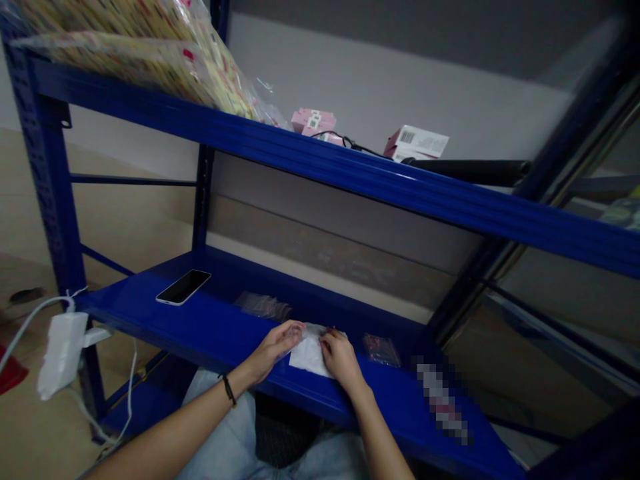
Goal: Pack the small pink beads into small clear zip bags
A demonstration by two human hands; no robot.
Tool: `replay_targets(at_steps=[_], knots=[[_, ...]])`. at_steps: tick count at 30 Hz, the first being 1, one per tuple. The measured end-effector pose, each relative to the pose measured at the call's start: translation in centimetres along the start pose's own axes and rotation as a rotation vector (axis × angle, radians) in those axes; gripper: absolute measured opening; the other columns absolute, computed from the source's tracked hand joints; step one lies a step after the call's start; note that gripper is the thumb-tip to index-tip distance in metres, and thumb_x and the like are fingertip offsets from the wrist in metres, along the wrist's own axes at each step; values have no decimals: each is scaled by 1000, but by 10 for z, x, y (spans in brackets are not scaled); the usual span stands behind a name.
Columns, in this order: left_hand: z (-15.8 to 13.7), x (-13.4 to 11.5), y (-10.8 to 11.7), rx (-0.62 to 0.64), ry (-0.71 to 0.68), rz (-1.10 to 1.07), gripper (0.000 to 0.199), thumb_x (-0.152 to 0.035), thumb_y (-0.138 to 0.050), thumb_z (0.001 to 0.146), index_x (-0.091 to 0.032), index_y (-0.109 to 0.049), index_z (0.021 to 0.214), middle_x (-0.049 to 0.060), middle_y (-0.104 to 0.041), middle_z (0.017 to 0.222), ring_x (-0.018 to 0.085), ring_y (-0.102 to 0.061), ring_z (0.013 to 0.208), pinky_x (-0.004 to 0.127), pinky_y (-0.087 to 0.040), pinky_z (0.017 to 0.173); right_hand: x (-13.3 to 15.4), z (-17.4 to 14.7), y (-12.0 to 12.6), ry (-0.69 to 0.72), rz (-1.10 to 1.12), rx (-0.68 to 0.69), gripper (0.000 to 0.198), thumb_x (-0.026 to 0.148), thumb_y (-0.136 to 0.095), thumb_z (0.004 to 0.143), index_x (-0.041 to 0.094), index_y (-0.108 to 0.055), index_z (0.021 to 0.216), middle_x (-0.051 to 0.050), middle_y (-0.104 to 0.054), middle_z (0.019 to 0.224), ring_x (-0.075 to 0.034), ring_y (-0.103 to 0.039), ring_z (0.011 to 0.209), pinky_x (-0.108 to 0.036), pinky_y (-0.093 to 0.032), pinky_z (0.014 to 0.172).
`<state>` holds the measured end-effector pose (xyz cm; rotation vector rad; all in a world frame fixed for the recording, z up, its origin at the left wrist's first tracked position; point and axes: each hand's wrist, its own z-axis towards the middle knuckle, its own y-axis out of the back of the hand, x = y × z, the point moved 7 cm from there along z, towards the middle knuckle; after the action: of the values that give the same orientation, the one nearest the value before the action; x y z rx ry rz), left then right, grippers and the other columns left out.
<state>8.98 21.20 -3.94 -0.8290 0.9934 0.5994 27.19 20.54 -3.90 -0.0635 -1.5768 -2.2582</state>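
Note:
A white sheet, perhaps paper or a thin pouch, lies on the blue shelf board in front of me. At its left edge, my left hand has its fingers closed around what looks like a small clear plastic bag. My right hand rests over the sheet's right side, fingers curled in; anything between them is too small to name. Left of the sheet lie several flat clear plastic bags. On the right are clear bags with small reddish contents.
A phone lies on the left of the blue shelf board. A white power strip with cables hangs at the left post. The upper shelf beam crosses above my hands, with pink boxes and a large plastic bag above.

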Motion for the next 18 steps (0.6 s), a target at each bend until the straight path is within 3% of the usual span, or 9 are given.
replay_targets(at_steps=[8,18], knots=[[0,-1,1,-19,-11,-20,42,-45,-74,80,-18,-67,112,7,-62,101,21,-55,96,27,-39,83,3,0,7,6,56,-16,21,15,-49,91,20,-69,96,-7,-68,103,-20,-63,98,-27,-45,90],[0,4,4,27,5,-81,38,-42,-68,86,-18,-67,116,8,-64,108,22,-57,100,29,-41,87,12,0,4,-2,24,15,18,13,-49,90,18,-67,89,-7,-68,95,-18,-63,93,-24,-43,85]])
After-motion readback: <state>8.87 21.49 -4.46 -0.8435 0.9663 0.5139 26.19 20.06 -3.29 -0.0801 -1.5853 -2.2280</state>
